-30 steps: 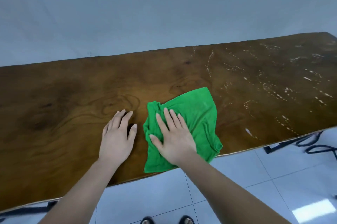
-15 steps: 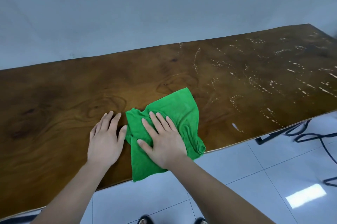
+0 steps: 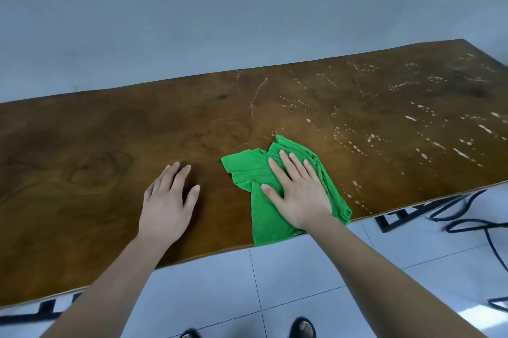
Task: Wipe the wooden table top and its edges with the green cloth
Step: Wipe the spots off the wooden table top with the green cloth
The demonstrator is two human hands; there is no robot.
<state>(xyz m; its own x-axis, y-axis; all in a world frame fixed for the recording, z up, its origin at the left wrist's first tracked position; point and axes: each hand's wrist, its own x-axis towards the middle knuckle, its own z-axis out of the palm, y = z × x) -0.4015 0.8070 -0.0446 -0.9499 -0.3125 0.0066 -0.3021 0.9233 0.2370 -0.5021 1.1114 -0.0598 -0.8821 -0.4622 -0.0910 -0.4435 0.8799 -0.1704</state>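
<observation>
Right hand (image 3: 297,197) is pressing flat, fingers straight, on the green cloth (image 3: 243,168) at the near edge of the table (image 3: 82,145) | cloth is sliding right, now apart from my left hand (image 3: 167,200), which is resting open and empty on the wood | white specks (image 3: 357,142) are lying just ahead, likely next.

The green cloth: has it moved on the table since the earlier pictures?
Yes. The green cloth has slid right along the wooden table: before it lay below the ring-shaped grain mark, now mostly right of it, its edge at the white spots.
</observation>
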